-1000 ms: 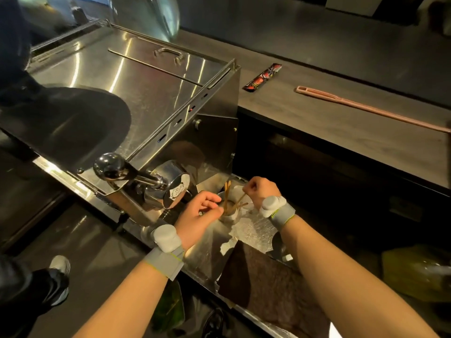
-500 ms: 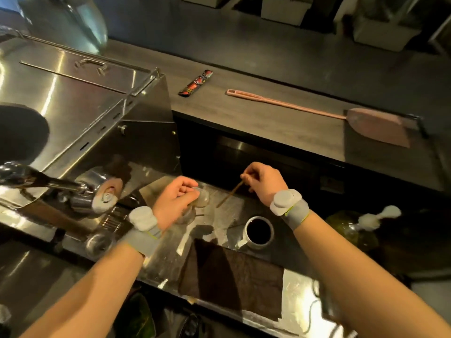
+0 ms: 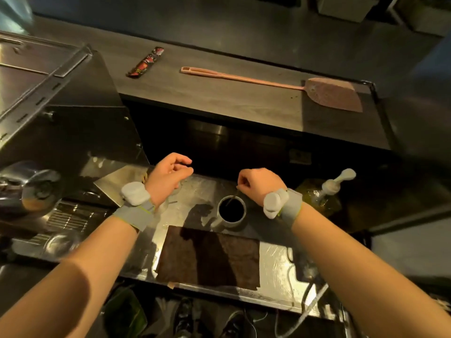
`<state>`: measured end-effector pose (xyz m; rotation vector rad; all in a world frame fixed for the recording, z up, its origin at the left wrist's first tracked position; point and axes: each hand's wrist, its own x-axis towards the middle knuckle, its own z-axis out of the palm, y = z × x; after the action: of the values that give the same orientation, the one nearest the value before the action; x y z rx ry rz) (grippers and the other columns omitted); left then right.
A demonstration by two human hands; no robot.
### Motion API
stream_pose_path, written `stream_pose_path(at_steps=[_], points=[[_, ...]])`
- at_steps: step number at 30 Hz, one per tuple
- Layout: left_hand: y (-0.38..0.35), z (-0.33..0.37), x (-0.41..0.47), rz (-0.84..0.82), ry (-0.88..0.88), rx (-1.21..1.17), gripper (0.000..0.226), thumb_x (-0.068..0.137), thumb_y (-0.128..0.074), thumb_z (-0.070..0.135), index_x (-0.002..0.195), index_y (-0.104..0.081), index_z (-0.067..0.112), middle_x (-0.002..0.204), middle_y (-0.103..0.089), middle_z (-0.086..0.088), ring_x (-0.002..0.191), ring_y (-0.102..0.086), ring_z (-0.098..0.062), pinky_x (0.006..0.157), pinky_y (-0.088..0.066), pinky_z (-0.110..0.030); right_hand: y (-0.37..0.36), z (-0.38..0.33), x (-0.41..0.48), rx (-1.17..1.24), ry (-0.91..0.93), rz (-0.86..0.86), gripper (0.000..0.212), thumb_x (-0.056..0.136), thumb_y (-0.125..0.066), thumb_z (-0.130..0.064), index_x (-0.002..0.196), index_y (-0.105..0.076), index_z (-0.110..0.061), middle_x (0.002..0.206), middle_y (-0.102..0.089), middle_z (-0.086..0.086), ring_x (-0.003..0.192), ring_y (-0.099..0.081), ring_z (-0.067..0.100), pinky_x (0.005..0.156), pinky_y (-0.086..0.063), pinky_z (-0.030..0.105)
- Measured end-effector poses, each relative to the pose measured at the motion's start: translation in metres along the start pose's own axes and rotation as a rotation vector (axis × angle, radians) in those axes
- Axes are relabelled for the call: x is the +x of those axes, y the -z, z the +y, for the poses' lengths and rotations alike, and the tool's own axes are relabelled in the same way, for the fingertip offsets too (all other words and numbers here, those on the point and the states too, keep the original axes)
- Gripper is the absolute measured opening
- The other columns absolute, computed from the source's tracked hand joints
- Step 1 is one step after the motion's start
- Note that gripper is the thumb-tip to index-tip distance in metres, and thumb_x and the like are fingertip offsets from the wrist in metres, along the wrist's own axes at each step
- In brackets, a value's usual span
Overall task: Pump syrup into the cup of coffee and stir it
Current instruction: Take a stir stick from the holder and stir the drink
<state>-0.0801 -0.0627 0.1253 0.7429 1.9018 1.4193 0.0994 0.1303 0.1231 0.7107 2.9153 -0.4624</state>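
Observation:
A white cup of black coffee (image 3: 228,224) stands on the steel counter (image 3: 275,264). My right hand (image 3: 258,185) is just above and right of it, pinching a thin wooden stir stick (image 3: 233,197) whose lower end dips into the coffee. A syrup bottle with a white pump (image 3: 328,189) stands to the right of that hand, in shadow. My left hand (image 3: 168,176) hovers left of the cup with its fingers curled over a clear glass (image 3: 168,204); blur hides whether it grips the glass.
A brown cloth (image 3: 210,254) lies in front of the cup. The steel espresso machine (image 3: 61,118) fills the left side. On the raised wooden shelf (image 3: 219,103) behind lie a pink fly swatter (image 3: 332,93) and a red packet (image 3: 145,62).
My right hand pulled a stick from the glass and carried it right, down to the coffee cup. My left hand stayed by the glass. The view swung right, showing the pump bottle.

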Motion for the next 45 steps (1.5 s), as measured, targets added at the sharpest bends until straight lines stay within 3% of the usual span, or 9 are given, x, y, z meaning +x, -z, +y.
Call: stream_pose_path(at_steps=[5, 11, 20, 26, 29, 33, 37, 41, 45], points=[[-0.006, 0.002, -0.006, -0.050, 0.028, -0.018, 0.033, 0.078, -0.062, 0.033, 0.109, -0.061, 0.021, 0.090, -0.057, -0.004, 0.081, -0.057, -0.012, 0.064, -0.042, -0.028, -0.028, -0.009, 0.008, -0.214, 0.098, -0.230, 0.017, 0.091, -0.057, -0.030, 0.095, -0.065, -0.015, 0.091, -0.070, 0.010, 0.083, -0.066, 0.034, 0.069, -0.056, 0.042], [-0.007, -0.004, -0.011, -0.069, 0.050, 0.006, 0.025, 0.079, -0.062, 0.036, 0.104, -0.062, 0.032, 0.090, -0.058, -0.003, 0.082, -0.057, -0.011, 0.068, -0.044, -0.034, -0.048, -0.023, 0.019, -0.241, 0.254, -0.128, 0.010, 0.088, -0.054, -0.025, 0.089, -0.060, -0.016, 0.081, -0.068, 0.009, 0.072, -0.065, 0.034, 0.063, -0.057, 0.044], [-0.016, -0.005, -0.014, -0.066, 0.047, 0.015, 0.022, 0.090, -0.061, 0.017, 0.111, -0.060, 0.016, 0.088, -0.053, -0.003, 0.083, -0.052, -0.016, 0.067, -0.043, -0.032, -0.035, -0.009, 0.005, -0.194, 0.156, -0.336, 0.013, 0.084, -0.062, -0.025, 0.092, -0.067, -0.016, 0.082, -0.067, 0.008, 0.077, -0.067, 0.031, 0.061, -0.053, 0.034], [-0.021, -0.003, -0.015, -0.077, 0.044, 0.023, 0.022, 0.088, -0.061, 0.021, 0.110, -0.060, 0.017, 0.088, -0.055, -0.004, 0.082, -0.053, -0.016, 0.069, -0.044, -0.033, -0.042, -0.023, 0.013, -0.290, 0.189, -0.077, 0.008, 0.088, -0.054, -0.016, 0.092, -0.059, -0.012, 0.087, -0.068, 0.010, 0.078, -0.065, 0.034, 0.063, -0.053, 0.039], [-0.022, -0.004, -0.013, -0.058, 0.038, 0.043, 0.022, 0.088, -0.062, 0.023, 0.109, -0.060, 0.020, 0.087, -0.057, -0.001, 0.080, -0.055, -0.013, 0.068, -0.045, -0.030, -0.040, -0.012, 0.010, -0.346, 0.092, -0.127, 0.014, 0.087, -0.055, -0.015, 0.097, -0.064, -0.011, 0.092, -0.070, 0.011, 0.084, -0.067, 0.035, 0.061, -0.048, 0.036], [-0.023, -0.006, -0.012, -0.032, 0.039, 0.043, 0.019, 0.090, -0.061, 0.020, 0.109, -0.060, 0.019, 0.088, -0.057, -0.001, 0.081, -0.054, -0.014, 0.067, -0.045, -0.029, -0.040, -0.011, 0.007, -0.159, 0.049, -0.305, 0.014, 0.085, -0.062, -0.020, 0.094, -0.068, -0.011, 0.089, -0.071, 0.012, 0.081, -0.068, 0.033, 0.064, -0.054, 0.035], [-0.026, -0.007, -0.014, -0.044, 0.038, 0.063, 0.019, 0.090, -0.061, 0.020, 0.109, -0.060, 0.018, 0.091, -0.056, -0.005, 0.081, -0.054, -0.017, 0.064, -0.045, -0.024, -0.048, -0.028, 0.013, -0.013, 0.046, -0.235, 0.007, 0.084, -0.059, -0.017, 0.079, -0.054, -0.016, 0.071, -0.058, 0.004, 0.070, -0.059, 0.031, 0.057, -0.046, 0.034], [-0.025, -0.005, -0.015, -0.043, 0.030, 0.067, 0.019, 0.090, -0.060, 0.020, 0.109, -0.060, 0.018, 0.091, -0.057, -0.006, 0.084, -0.055, -0.017, 0.069, -0.046, -0.031, -0.047, -0.019, 0.015, -0.118, -0.053, -0.098, 0.009, 0.086, -0.056, -0.012, 0.093, -0.060, -0.010, 0.091, -0.069, 0.018, 0.083, -0.067, 0.040, 0.058, -0.042, 0.035], [-0.021, -0.003, -0.012, -0.043, 0.007, 0.060, 0.019, 0.089, -0.061, 0.020, 0.108, -0.061, 0.019, 0.093, -0.058, -0.006, 0.084, -0.056, -0.016, 0.069, -0.046, -0.032, -0.043, -0.004, 0.003, -0.148, -0.150, -0.176, 0.019, 0.086, -0.065, -0.013, 0.103, -0.066, -0.006, 0.104, -0.071, 0.019, 0.096, -0.067, 0.040, 0.070, -0.053, 0.038]])
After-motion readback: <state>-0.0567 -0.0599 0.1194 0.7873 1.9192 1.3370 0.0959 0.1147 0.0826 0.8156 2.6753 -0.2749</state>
